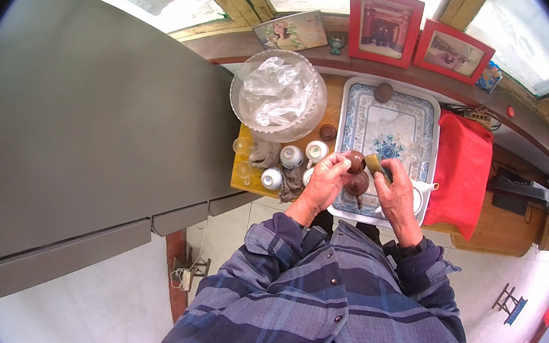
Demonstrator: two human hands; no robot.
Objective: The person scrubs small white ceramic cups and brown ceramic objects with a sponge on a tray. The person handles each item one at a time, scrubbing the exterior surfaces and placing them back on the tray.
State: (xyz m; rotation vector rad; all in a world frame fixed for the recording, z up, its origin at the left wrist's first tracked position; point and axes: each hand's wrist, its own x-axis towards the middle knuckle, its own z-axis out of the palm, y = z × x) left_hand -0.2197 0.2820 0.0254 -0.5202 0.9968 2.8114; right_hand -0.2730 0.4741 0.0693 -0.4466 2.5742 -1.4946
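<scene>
My left hand (326,178) holds a small brown clay cup (356,162) over the tray, its mouth turned to the right. Close beside it, my right hand (396,194) grips a yellow-green sponge (375,165), whose end is at the cup's rim. Below the cup, a brown clay teapot (357,183) rests on the blue-and-white patterned tray (389,118). A white teapot (419,194) is partly behind my right hand. A round brown clay piece (383,93) lies at the tray's far edge, and clear glassware (422,148) stands at its right side.
Left of the tray are several white cups (291,156), grey-brown cloths (265,154), small glasses (240,146), a brown clay piece (327,132) and a large glass bowl (313,104) holding clear plastic. A red cloth (459,173) lies to the right. Framed pictures (353,22) line the sill behind.
</scene>
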